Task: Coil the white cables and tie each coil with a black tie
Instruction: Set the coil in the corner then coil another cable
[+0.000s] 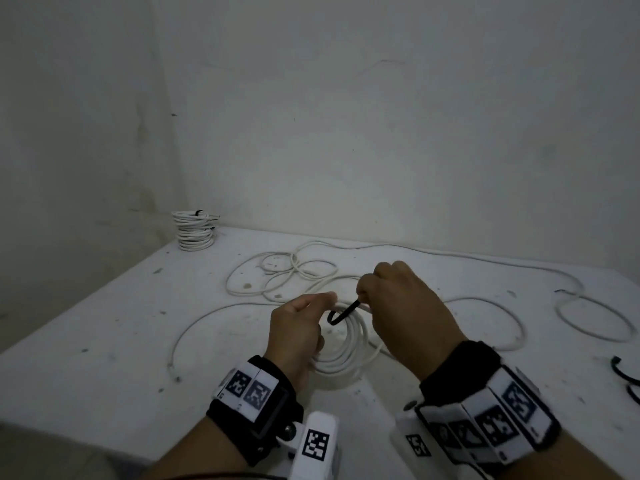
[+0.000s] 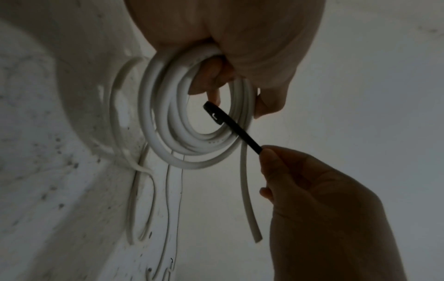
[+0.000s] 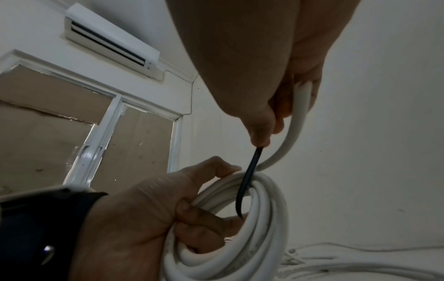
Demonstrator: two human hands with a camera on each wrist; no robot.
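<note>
One end of the thin black plastic tie (image 1: 343, 313) is hidden inside the pinching right hand (image 1: 403, 306); its head pokes through the coiled white cable (image 1: 349, 351), gripped by the left hand's (image 1: 298, 336) curled fingers.

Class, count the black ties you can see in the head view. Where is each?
3: one thin black plastic tie pinched by the right hand over the coil; two at the table's right edge. Others may be hidden.
</note>
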